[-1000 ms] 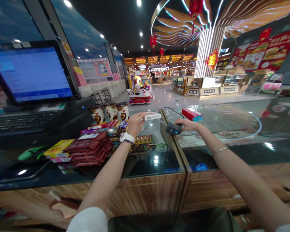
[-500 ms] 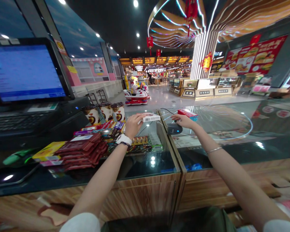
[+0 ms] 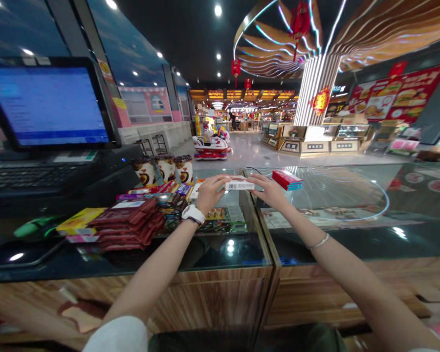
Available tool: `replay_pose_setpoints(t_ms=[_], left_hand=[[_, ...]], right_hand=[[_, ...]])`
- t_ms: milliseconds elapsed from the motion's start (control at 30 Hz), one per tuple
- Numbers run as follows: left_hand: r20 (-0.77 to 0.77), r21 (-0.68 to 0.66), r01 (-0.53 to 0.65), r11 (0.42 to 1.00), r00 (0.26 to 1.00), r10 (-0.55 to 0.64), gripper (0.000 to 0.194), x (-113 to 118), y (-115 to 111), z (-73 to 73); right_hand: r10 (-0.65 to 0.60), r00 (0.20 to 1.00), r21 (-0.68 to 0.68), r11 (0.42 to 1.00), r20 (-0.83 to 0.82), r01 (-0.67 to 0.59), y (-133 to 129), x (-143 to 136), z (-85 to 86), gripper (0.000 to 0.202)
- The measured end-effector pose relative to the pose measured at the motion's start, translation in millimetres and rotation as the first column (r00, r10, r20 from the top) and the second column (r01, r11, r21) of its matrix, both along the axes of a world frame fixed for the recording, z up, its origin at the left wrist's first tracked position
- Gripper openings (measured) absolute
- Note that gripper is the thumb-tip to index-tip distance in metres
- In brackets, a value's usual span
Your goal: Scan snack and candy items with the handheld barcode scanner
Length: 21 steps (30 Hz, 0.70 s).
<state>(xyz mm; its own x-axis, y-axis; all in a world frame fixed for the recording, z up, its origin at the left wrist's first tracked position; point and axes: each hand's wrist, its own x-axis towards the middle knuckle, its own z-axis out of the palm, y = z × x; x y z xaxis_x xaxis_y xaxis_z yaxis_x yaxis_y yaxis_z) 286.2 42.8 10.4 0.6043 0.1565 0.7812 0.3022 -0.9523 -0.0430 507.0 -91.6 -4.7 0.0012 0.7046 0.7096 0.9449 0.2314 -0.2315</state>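
A flat white box (image 3: 239, 186) with a barcode on its near edge is held level above the glass counter (image 3: 220, 252). My left hand (image 3: 209, 194) grips its left end, fingers over the top. At the right end, my right hand (image 3: 271, 191) is closed on the box too, thumb below and fingers above. Just beyond my right hand lies a small stack of red and blue packets (image 3: 287, 180). The black puck-shaped device on the counter is now hidden from sight.
To the left are a monitor (image 3: 53, 105), a keyboard (image 3: 33, 175), a pile of dark red packets (image 3: 128, 225), a yellow box (image 3: 79, 221) and several patterned cups (image 3: 165, 168). Assorted snack packs lie near my left wrist. A kiddie ride (image 3: 211, 142) stands on the floor beyond.
My right hand has left the black device, moved left and taken hold of the white box's right end. My left hand still holds the box. The view has shifted slightly.
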Motion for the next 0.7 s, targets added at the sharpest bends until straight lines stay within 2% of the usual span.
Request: replay_pose_setpoints(t_ms=[100,233,367,533,700], left_hand=[[-0.014,0.034,0.002,0.999,1.000,-0.001,0.031,0.4,-6.0,2.8],[-0.084,0.159,0.050,0.986,0.996,-0.037,0.034,-4.6,-13.7,5.7],[-0.144,0.247,0.016,0.969,0.989,0.020,0.029,-20.4,-18.5,3.6],[-0.114,0.271,-0.080,0.959,0.987,0.114,0.026,-50.4,-21.1,0.1],[-0.090,0.188,-0.251,0.950,0.958,0.271,0.022,-69.5,-11.9,-1.8]], right_hand=[[-0.033,0.994,0.067,0.997,0.102,0.027,-1.1,0.8,-1.7,0.032],[-0.091,0.972,0.104,0.992,0.217,0.069,-1.4,-0.1,-3.4,0.030],[-0.075,0.962,0.090,0.995,0.264,0.053,-3.0,-12.7,-5.5,0.034],[0.028,0.989,-0.004,1.000,0.143,-0.028,1.0,-47.5,-10.9,0.043],[0.169,0.986,-0.123,0.978,-0.009,-0.169,26.7,-77.4,-9.9,0.031]])
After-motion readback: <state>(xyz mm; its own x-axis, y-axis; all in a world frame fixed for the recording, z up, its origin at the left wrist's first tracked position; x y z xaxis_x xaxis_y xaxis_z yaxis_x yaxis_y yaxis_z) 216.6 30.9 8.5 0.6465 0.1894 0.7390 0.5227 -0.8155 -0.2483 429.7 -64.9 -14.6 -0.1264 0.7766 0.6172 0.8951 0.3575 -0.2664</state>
